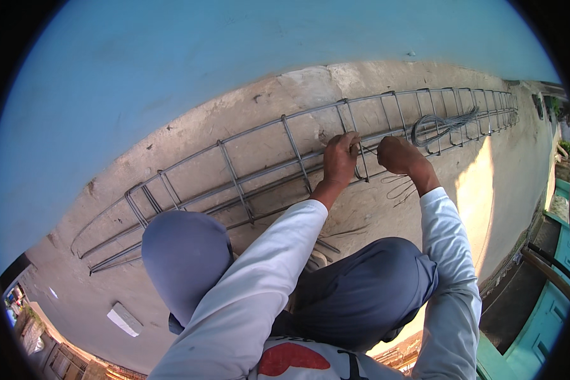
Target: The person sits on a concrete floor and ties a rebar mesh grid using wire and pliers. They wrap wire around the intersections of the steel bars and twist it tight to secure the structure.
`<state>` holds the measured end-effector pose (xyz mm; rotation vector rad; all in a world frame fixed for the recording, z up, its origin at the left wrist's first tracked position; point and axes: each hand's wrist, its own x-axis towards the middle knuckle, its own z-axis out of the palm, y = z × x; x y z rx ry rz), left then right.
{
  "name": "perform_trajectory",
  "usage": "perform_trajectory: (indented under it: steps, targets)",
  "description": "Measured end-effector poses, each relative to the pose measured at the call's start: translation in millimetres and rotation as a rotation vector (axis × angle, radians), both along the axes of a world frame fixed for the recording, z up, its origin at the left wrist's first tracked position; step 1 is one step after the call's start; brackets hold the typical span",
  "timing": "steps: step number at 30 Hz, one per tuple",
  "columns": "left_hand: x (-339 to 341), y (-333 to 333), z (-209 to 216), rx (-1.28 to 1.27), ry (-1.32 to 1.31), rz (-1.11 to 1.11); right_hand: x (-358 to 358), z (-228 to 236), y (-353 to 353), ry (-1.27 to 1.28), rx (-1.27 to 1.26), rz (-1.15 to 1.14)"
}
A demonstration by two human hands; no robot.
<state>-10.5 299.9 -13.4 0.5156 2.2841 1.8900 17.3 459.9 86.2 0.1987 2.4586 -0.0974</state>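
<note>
A long steel rebar cage (237,174) with several rectangular stirrups lies across the ground in front of me. My left hand (341,159) is closed in a pinch at one of its stirrups, beside the upper long bars. A thin dark tie wire (368,150) spans the small gap between my hands. Just to the right, my right hand (399,156) is curled into a fist at the other end of that wire; its fingertips are hidden. A looped bundle of grey tie wire (442,126) rests on the cage beyond my right hand.
Loose wire strands (399,189) lie on the concrete floor (386,218) below my right hand. A blue wall (234,44) runs along the far side of the cage. A white block (125,318) sits at lower left. Turquoise panelled woodwork (541,335) stands at lower right.
</note>
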Motion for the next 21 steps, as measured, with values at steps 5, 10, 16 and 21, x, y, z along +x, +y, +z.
perform_trajectory:
  steps: [5,10,16,21]
  targets:
    - [1,0,2,-0.074,-0.121,-0.006,-38,37,-39,-0.005,-0.011,0.078]
    - [-1,8,10,-0.08,-0.2,0.017,-79,19,-25,0.0,-0.128,0.214]
    - [2,15,11,-0.113,-0.129,0.111,-85,-23,6,0.135,-0.091,0.33]
    - [3,15,6,-0.1,-0.118,0.12,-68,-30,39,0.191,0.01,0.276]
